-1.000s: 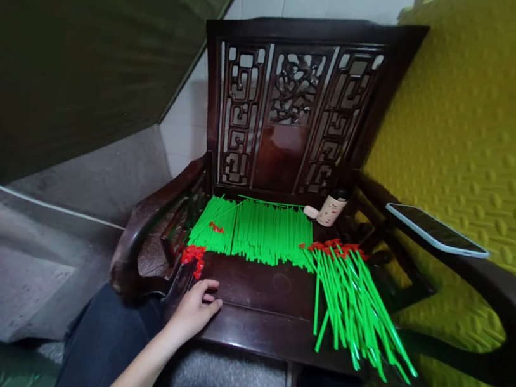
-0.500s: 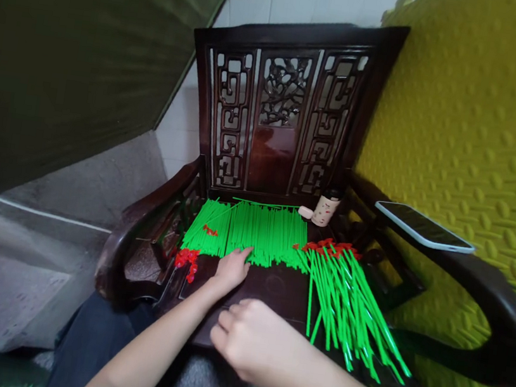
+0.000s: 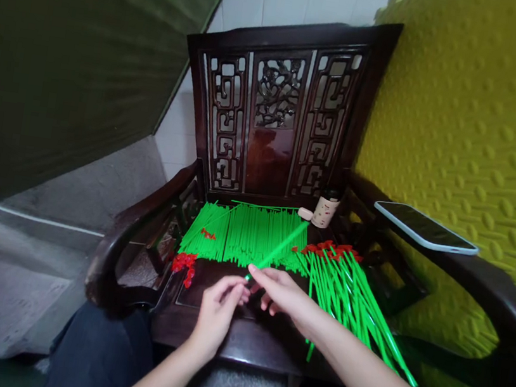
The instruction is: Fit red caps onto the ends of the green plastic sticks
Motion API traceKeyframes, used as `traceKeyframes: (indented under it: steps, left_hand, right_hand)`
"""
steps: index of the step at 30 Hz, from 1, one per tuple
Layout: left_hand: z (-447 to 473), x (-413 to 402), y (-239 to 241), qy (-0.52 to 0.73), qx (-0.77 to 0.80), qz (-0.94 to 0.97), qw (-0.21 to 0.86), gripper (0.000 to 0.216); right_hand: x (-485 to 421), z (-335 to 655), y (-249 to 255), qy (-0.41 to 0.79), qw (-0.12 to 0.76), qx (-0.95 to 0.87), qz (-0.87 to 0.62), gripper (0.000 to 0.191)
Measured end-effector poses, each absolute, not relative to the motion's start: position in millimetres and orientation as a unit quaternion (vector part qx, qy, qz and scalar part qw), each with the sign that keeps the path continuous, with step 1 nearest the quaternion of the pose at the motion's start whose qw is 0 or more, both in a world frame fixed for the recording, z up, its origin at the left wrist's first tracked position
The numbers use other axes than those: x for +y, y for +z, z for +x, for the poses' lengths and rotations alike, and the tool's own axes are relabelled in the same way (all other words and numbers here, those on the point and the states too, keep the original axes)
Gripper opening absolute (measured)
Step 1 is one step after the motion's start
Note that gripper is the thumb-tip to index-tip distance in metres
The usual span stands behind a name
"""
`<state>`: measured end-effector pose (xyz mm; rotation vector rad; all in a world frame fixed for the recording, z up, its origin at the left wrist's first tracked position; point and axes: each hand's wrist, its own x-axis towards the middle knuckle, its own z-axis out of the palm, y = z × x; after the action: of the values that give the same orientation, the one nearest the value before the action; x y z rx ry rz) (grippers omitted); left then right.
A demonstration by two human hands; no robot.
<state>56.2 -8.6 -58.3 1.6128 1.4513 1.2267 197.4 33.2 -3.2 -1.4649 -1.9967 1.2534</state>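
A single green plastic stick [image 3: 282, 246] slants up and to the right, its near end between my hands. My left hand [image 3: 218, 306] pinches that near end with thumb and fingertips. My right hand [image 3: 280, 291] is closed on the stick just above, thumb on top and the other fingers curled below. Beyond them, rows of loose green sticks [image 3: 252, 234] lie on the dark wooden seat [image 3: 199, 291]. Small red pieces [image 3: 184, 264] sit in a heap at the left. By my right forearm is a pile of green sticks with red tips [image 3: 353, 297].
A patterned cup with a dark lid [image 3: 325, 211] and a small pale case [image 3: 305, 213] stand at the back right of the seat. A phone [image 3: 426, 229] lies on the right armrest. The carved chair back [image 3: 270, 160] rises behind.
My left hand has drawn back from the row of sticks towards me, and one stick is now raised between both hands. The right hand has moved forward to meet it.
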Motion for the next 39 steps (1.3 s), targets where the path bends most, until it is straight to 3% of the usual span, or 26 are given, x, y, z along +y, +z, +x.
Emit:
traceKeyframes:
  steps: [2, 4, 9, 19, 25, 31, 39]
  left_hand:
    - [54, -28, -56, 0.475, 0.503, 0.589, 0.419, 0.027]
    - [43, -36, -56, 0.451, 0.499, 0.608, 0.422, 0.03]
    - [-8, -17, -68, 0.165, 0.698, 0.692, 0.081, 0.027]
    - [-38, 8, -92, 0.088, 0.776, 0.617, 0.096, 0.034]
    - [-39, 17, -73, 0.197, 0.778, 0.555, 0.218, 0.021]
    - [-22, 23, -23, 0.342, 0.662, 0.456, 0.487, 0.015]
    - [8, 28, 33, 0.405, 0.505, 0.257, 0.718, 0.009]
  right_hand:
    - [28, 192, -4, 0.501, 0.206, -0.676, -0.499, 0.041]
    - [24, 187, -8, 0.539, 0.22, -0.651, -0.488, 0.038]
    - [29, 183, -24, 0.548, 0.269, -0.612, -0.503, 0.03]
    - [36, 198, -30, 0.505, 0.295, -0.642, -0.496, 0.02]
    - [36, 202, -24, 0.511, 0.317, -0.629, -0.493, 0.007]
    - [25, 197, 13, 0.526, 0.383, -0.605, -0.459, 0.004]
    - [13, 193, 54, 0.614, 0.46, -0.518, -0.378, 0.025]
